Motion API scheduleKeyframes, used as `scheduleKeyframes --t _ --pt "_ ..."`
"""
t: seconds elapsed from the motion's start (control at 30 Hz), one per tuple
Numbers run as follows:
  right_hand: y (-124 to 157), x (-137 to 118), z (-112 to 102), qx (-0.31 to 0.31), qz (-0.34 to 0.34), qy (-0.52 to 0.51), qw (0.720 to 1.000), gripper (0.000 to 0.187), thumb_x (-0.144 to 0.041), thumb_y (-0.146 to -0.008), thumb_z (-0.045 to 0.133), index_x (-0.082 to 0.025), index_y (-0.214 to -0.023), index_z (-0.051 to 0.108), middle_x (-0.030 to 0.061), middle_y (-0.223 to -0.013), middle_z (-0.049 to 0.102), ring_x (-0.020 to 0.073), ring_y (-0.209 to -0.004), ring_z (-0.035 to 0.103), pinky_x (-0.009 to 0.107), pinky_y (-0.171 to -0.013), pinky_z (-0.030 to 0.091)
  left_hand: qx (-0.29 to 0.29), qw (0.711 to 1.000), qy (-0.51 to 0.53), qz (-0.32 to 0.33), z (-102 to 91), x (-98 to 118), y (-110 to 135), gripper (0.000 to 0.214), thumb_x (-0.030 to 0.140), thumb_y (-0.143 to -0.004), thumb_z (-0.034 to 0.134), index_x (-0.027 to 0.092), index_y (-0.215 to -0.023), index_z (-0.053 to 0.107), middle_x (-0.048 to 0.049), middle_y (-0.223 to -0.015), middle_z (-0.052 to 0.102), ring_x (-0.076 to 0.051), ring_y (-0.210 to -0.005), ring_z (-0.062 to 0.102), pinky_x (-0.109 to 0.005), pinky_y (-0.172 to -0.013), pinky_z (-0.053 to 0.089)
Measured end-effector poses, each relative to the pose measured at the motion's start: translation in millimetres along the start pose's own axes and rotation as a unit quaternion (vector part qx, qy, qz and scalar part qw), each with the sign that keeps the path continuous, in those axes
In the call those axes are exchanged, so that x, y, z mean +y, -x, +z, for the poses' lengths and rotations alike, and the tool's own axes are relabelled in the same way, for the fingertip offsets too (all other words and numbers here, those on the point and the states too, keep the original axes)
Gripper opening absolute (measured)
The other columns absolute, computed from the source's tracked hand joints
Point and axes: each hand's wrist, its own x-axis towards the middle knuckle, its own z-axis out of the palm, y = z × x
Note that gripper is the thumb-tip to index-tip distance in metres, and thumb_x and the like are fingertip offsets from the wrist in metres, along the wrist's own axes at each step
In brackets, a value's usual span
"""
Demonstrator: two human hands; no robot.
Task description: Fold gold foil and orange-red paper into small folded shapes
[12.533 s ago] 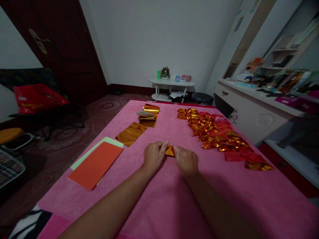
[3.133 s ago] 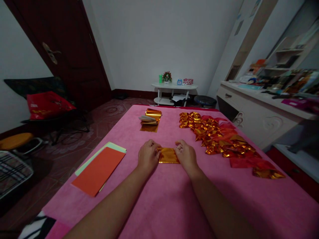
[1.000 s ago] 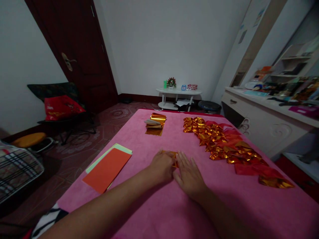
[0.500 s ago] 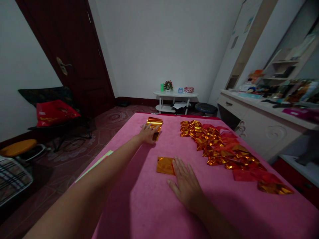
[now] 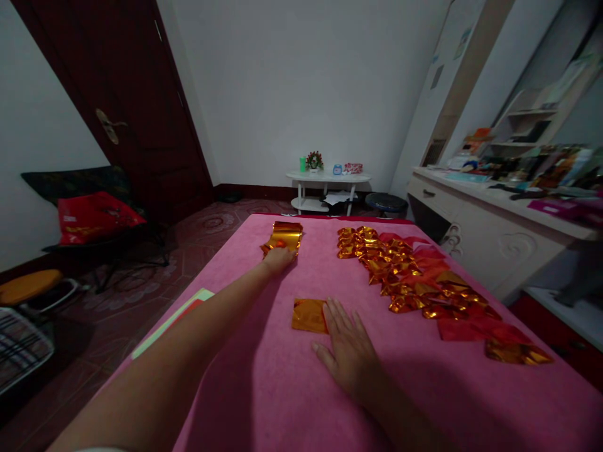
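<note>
My left hand (image 5: 279, 260) reaches to the far left of the pink-covered table, its fingers curled into shiny gold foil sheets (image 5: 288, 233). The foil bunches up around the knuckles, and the fingertips are hidden. Nearer to me, a flat square of gold foil (image 5: 308, 315) lies on the cloth. My right hand (image 5: 349, 345) rests palm down with fingers stretched out, the fingertips over the square's right edge. To the right spread several twisted gold foil pieces (image 5: 400, 276), with red sheer pieces (image 5: 464, 331) among them.
Pale green and red sheets (image 5: 174, 320) lie at the table's left edge, partly under my left forearm. A white dresser (image 5: 494, 213) crowded with items stands on the right. Beyond the table are a small white table (image 5: 330, 177) and a dark stool (image 5: 386, 202).
My left hand has gone from lying spread on the foil stack to curled fingers, crumpling foil toward the left. The right hand stays at the square. The view has shifted slightly.
</note>
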Motion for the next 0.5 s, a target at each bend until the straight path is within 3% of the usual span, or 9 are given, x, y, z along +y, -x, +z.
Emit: scheduleKeyframes --t 0.23,0.43,0.5 --pt "-2 -1 -4 -0.032 0.013 -0.014 0.999 0.067 -0.047 -0.091 0.038 -0.009 -0.146 0.029 0.0112 -0.153 0.022 0.0256 -0.142 0.020 0.048 -0.114 0.019 0.036 0.998 -0.004 -0.044 4.7 -5 -5 0.034 0.020 -0.093 0.034 0.013 -0.114 0.060 -0.0164 -0.094 0.065 -0.029 -0.091 0.062 -0.041 -0.080 0.045" --pt "-3 -1 -8 -0.036 0.016 -0.019 0.999 0.068 -0.046 -0.090 0.040 -0.008 -0.145 0.029 0.0115 -0.153 0.023 0.0264 -0.141 0.022 0.049 -0.114 0.021 0.073 0.996 0.007 -0.044 4.7 -6 -10 0.030 0.026 -0.092 0.042 0.014 -0.111 0.062 -0.0170 -0.120 0.056 -0.030 -0.113 0.051 -0.038 -0.088 0.042" --pt "-4 -1 -7 -0.040 0.017 -0.019 0.999 0.068 -0.045 -0.089 0.041 -0.007 -0.145 0.030 0.0118 -0.152 0.023 0.0269 -0.141 0.022 0.050 -0.114 0.022 0.071 0.996 0.019 -0.050 5.2 -6 -14 0.028 0.025 -0.091 0.043 0.014 -0.107 0.064 -0.0167 -0.117 0.058 -0.029 -0.111 0.053 -0.037 -0.087 0.042"
